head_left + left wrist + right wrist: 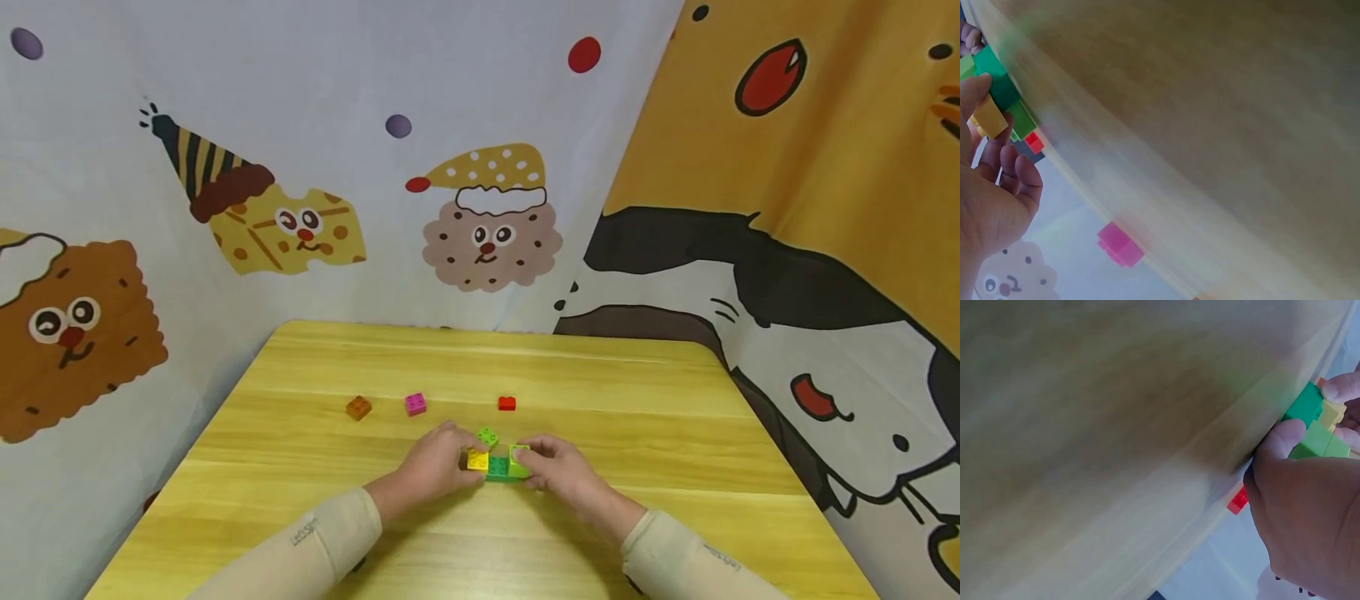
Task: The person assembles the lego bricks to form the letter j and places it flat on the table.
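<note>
A dark green toy brick (498, 467) lies in front of me between both hands, with a yellow brick (477, 461) on its left end and a light green brick (519, 460) on its right end. My left hand (438, 462) pinches the yellow brick between thumb and fingers. In the left wrist view that thumb also lies along the edge of the dark green brick (997, 78). At the other end, my right hand (566, 473) grips the light green brick, its thumb toward me; its fingertips are partly hidden. Just behind this row sits a loose light green brick (488, 437).
Farther back on the wooden table (600, 375) lie an orange-brown brick (358, 407), a magenta brick (416, 405) and a red brick (507, 403). Behind the table's far edge hangs a printed cloth (337, 67) with cartoon figures.
</note>
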A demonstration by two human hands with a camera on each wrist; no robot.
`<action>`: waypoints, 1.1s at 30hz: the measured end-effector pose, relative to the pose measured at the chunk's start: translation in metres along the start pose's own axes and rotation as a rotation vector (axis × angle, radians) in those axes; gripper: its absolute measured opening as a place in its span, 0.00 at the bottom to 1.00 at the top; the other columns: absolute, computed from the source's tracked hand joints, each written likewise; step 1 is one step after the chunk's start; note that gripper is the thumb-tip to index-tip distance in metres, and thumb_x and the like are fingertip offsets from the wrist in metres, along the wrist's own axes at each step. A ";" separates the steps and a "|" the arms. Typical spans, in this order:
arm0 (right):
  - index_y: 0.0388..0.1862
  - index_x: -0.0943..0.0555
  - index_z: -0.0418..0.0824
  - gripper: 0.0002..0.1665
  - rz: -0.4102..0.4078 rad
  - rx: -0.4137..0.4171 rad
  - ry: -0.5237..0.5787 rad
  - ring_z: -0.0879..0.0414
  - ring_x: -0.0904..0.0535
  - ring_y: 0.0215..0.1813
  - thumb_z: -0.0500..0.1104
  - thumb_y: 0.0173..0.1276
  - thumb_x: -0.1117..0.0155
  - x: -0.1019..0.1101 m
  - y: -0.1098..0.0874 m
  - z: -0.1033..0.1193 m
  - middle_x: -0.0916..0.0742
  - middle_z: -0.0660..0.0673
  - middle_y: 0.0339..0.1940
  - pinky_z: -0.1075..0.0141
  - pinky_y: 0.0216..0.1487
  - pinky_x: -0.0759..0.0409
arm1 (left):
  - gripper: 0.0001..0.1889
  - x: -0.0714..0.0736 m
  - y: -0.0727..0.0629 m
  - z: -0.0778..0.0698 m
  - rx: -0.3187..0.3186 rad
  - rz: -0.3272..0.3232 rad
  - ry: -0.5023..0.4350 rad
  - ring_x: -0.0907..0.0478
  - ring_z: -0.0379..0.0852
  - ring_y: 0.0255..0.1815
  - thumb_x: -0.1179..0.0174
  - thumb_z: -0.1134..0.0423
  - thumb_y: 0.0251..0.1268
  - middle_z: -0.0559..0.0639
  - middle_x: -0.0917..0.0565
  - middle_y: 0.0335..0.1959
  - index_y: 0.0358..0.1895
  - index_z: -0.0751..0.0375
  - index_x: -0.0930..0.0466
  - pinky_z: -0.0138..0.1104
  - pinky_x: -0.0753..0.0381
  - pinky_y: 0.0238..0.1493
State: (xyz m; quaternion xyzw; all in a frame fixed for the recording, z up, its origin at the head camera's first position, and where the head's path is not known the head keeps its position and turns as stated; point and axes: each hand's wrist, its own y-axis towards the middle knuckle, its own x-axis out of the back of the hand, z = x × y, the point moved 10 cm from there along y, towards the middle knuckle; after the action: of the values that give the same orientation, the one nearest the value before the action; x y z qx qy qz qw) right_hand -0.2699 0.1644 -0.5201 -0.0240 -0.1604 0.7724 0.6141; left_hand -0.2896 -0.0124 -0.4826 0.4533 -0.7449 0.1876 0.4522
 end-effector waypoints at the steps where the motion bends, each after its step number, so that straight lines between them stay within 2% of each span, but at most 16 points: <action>1: 0.70 0.24 0.32 0.37 0.005 -0.005 0.002 0.51 0.14 0.49 0.59 0.78 0.32 0.000 0.000 -0.001 0.15 0.37 0.61 0.58 0.53 0.11 | 0.21 0.000 0.000 0.000 -0.001 0.000 -0.001 0.28 0.35 0.38 0.19 0.54 0.59 0.44 0.08 0.45 0.56 0.53 0.08 0.27 0.23 0.40; 6: 0.72 0.26 0.30 0.44 -0.005 -0.026 -0.022 0.52 0.15 0.47 0.66 0.79 0.38 0.009 0.004 0.004 0.13 0.38 0.55 0.58 0.52 0.11 | 0.22 -0.001 0.001 0.001 0.001 0.006 0.003 0.28 0.35 0.38 0.19 0.54 0.58 0.43 0.09 0.45 0.56 0.52 0.08 0.27 0.23 0.40; 8: 0.73 0.26 0.30 0.44 0.007 0.005 -0.073 0.50 0.15 0.52 0.67 0.81 0.43 0.012 0.009 0.013 0.13 0.35 0.59 0.55 0.56 0.12 | 0.22 -0.001 0.001 0.001 -0.002 0.005 0.002 0.27 0.35 0.39 0.19 0.54 0.58 0.43 0.08 0.46 0.56 0.52 0.08 0.28 0.22 0.41; 12: 0.75 0.23 0.37 0.40 0.113 0.119 -0.244 0.41 0.18 0.68 0.66 0.86 0.54 0.010 0.026 0.036 0.17 0.35 0.72 0.45 0.69 0.18 | 0.21 0.001 0.001 0.001 -0.012 0.000 -0.002 0.25 0.35 0.40 0.19 0.55 0.58 0.44 0.07 0.48 0.55 0.53 0.08 0.29 0.21 0.43; 14: 0.75 0.22 0.40 0.38 0.181 0.164 -0.329 0.39 0.20 0.72 0.66 0.88 0.58 0.005 0.035 0.044 0.17 0.36 0.73 0.42 0.73 0.22 | 0.21 0.001 0.001 0.001 -0.019 0.000 -0.005 0.25 0.35 0.40 0.19 0.55 0.58 0.44 0.07 0.48 0.55 0.54 0.08 0.28 0.21 0.43; 18: 0.72 0.18 0.46 0.37 0.277 0.175 -0.454 0.45 0.19 0.70 0.67 0.88 0.62 -0.006 0.050 0.046 0.13 0.43 0.69 0.44 0.73 0.22 | 0.20 -0.001 0.002 0.000 -0.033 0.004 -0.003 0.27 0.35 0.38 0.20 0.55 0.59 0.44 0.07 0.47 0.55 0.54 0.08 0.27 0.23 0.40; 22: 0.69 0.15 0.52 0.35 0.319 0.166 -0.560 0.51 0.19 0.64 0.66 0.89 0.64 -0.013 0.061 0.043 0.13 0.48 0.66 0.46 0.69 0.21 | 0.20 -0.002 0.003 0.000 -0.036 -0.001 0.003 0.28 0.34 0.38 0.19 0.55 0.59 0.44 0.07 0.47 0.55 0.53 0.08 0.26 0.23 0.40; 25: 0.67 0.14 0.53 0.34 0.306 0.175 -0.593 0.50 0.18 0.62 0.65 0.89 0.62 -0.012 0.065 0.043 0.13 0.46 0.66 0.44 0.69 0.20 | 0.20 -0.002 0.003 0.000 -0.038 -0.006 0.005 0.27 0.34 0.39 0.19 0.54 0.59 0.43 0.07 0.48 0.55 0.53 0.08 0.27 0.21 0.41; 27: 0.65 0.13 0.51 0.32 0.271 0.215 -0.628 0.48 0.16 0.63 0.65 0.88 0.58 -0.007 0.065 0.046 0.11 0.46 0.64 0.44 0.69 0.19 | 0.20 -0.001 0.003 0.000 -0.038 -0.008 0.008 0.25 0.34 0.40 0.19 0.55 0.59 0.43 0.07 0.48 0.54 0.52 0.08 0.28 0.20 0.43; 30: 0.62 0.12 0.48 0.26 0.198 0.303 -0.697 0.51 0.15 0.59 0.61 0.86 0.47 0.006 0.063 0.050 0.10 0.46 0.60 0.50 0.62 0.15 | 0.20 0.000 0.002 0.001 -0.034 -0.006 0.016 0.22 0.35 0.43 0.19 0.54 0.59 0.43 0.07 0.50 0.54 0.52 0.08 0.31 0.17 0.48; 33: 0.58 0.11 0.46 0.16 0.098 0.380 -0.789 0.55 0.17 0.52 0.52 0.80 0.34 0.026 0.058 0.050 0.09 0.47 0.57 0.57 0.54 0.15 | 0.20 0.000 0.001 0.002 -0.023 -0.002 0.025 0.20 0.37 0.46 0.19 0.53 0.59 0.42 0.07 0.51 0.54 0.51 0.08 0.33 0.15 0.51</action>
State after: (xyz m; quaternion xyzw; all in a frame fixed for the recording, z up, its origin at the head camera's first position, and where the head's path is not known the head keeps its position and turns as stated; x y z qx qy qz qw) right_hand -0.3430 0.1667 -0.4846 0.3786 -0.2365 0.7663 0.4621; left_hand -0.2917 -0.0129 -0.4837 0.4467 -0.7408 0.1841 0.4666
